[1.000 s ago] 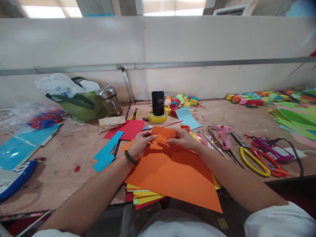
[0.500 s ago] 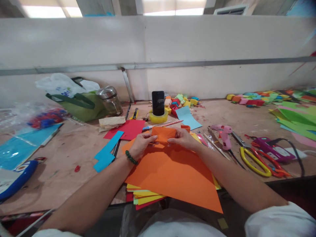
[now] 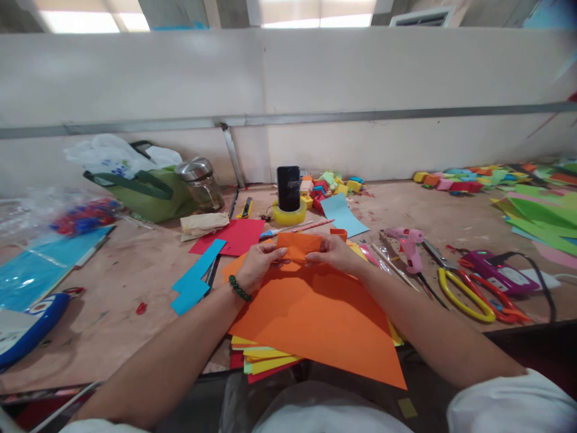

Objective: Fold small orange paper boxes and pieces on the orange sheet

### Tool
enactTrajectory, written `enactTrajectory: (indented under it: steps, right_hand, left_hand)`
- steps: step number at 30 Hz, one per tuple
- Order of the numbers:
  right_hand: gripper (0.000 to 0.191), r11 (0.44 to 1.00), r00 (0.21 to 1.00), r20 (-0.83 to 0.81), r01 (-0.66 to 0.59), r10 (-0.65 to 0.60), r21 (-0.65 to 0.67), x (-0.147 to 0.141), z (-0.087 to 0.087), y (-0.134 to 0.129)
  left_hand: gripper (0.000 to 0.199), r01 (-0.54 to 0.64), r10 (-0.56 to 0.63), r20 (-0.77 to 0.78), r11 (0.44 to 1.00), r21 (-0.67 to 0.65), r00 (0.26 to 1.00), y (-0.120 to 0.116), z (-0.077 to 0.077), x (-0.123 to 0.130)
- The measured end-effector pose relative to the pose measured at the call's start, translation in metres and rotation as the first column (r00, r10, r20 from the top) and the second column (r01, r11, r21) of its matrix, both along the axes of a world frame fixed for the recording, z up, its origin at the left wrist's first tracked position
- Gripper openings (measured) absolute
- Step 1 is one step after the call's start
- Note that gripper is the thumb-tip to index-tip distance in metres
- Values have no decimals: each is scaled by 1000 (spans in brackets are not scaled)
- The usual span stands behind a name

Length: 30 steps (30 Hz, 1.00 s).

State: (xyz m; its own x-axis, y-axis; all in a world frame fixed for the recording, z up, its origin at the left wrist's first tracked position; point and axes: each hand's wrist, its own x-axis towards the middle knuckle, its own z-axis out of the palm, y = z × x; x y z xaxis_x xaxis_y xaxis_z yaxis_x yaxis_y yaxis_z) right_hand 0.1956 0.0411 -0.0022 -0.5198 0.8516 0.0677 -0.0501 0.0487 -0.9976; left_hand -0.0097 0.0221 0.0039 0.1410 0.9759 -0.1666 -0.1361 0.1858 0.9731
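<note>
Pinching a small orange paper at its left and right ends, the fingers of the left hand and right hand are closed above a big orange sheet on the near side of the table. The held piece seems partly folded, its finish unclear; the big sheet lies flat. Small coloured blocks sit formed at the far side.
</note>
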Motion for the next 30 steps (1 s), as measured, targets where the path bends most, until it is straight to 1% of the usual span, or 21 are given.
enactTrajectory:
  steps: [4,8,13,19,22,25,30]
  right_hand:
    - [56,1000,1000,20,2,-3,21,1,0,1]
    - [50,1000,1000,30,-8,7,21,2,-1,1]
    - [42,1000,1000,29,-10,10,-3,3,-1,1]
    - [40,998,1000,10,19,-19,-66,3,-3,0]
    - [40,994,999,-16,43,-45,-104,3,-2,-1]
    - [38,995,999,-18,45,-47,-93,4,-2,-2]
    - [25,994,997,-17,78,-79,-79,5,-7,0]
  left_hand:
    - [40,6,-6,-9,1000,1,1000,0,0,0]
    - [41,34,-34,10,999,-8,999,0,0,-1]
    - [41,29,-29,5,999,-20,1000,-1,2,-1]
    - [41,22,-22,-36,1000,-4,999,0,3,-1]
    - [35,-1,0,-48,1000,-28,999,0,4,0]
    - [26,-37,36,-25,998,-52,999,-1,5,2]
    - [16,-35,37,28,996,-84,999,0,7,3]
